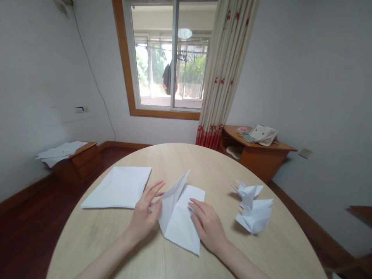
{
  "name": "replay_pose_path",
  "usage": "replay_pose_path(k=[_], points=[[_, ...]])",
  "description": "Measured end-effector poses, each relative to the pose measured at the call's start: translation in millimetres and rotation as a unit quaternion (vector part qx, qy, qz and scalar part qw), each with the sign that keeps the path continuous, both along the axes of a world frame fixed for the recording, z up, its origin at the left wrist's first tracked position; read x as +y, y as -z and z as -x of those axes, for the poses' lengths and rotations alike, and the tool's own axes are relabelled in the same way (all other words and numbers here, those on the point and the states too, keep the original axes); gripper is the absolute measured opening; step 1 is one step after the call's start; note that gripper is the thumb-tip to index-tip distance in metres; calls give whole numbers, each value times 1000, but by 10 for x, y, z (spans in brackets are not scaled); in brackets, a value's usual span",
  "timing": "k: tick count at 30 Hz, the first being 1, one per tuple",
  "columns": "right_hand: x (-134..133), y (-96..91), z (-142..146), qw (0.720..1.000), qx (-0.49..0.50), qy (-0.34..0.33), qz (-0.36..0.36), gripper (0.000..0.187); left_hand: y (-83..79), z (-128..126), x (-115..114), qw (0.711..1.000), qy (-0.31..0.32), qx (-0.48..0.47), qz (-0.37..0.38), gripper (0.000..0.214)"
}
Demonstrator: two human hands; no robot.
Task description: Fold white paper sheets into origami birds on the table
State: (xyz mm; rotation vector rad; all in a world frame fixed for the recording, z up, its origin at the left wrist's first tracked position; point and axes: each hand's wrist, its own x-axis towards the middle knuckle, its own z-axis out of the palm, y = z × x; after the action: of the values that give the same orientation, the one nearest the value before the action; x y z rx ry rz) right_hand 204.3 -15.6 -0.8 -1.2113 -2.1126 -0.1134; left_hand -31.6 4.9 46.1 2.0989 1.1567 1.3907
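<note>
Surface: your round pale wooden table fills the lower view, with dark red floor to its left.
Left hand: your left hand sits at the near middle of the table with fingers stretched out and spread apart. The thumb lies against the left edge of the raised flap, and nothing is clamped in the hand.
Right hand: your right hand lies palm down on the flat part of the white sheet. Its fingers are straight and close together, pressing on the paper rather than gripping it.
White sheet: it lies between your two hands, near the front edge. One corner points toward you, and the flap stands up at a slant along a crease.
Paper stack: flat on the table, just left of and beyond your left hand, apart from the sheet.
Folded figures: a crumpled-looking white paper figure stands right of your right hand, and a smaller one sits just behind it.
Left wall: a low wooden cabinet with loose papers on top.
Right corner: a wooden side table carries a pale bag.
Far wall: a wood-framed window, with a striped curtain gathered at its right side.
</note>
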Motion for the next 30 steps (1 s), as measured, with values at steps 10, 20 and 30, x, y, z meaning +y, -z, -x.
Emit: replay_pose_path(k=[10,20,30], points=[[137,179,-130,990,77,22,117,47,4,79,46,993,23,103,-50,48],[146,138,-141,992,61,50,97,34,35,68,137,977,82,165,106,31],[213,166,-250,997,-23,53,55,28,102,15,61,952,74,285,81,27]])
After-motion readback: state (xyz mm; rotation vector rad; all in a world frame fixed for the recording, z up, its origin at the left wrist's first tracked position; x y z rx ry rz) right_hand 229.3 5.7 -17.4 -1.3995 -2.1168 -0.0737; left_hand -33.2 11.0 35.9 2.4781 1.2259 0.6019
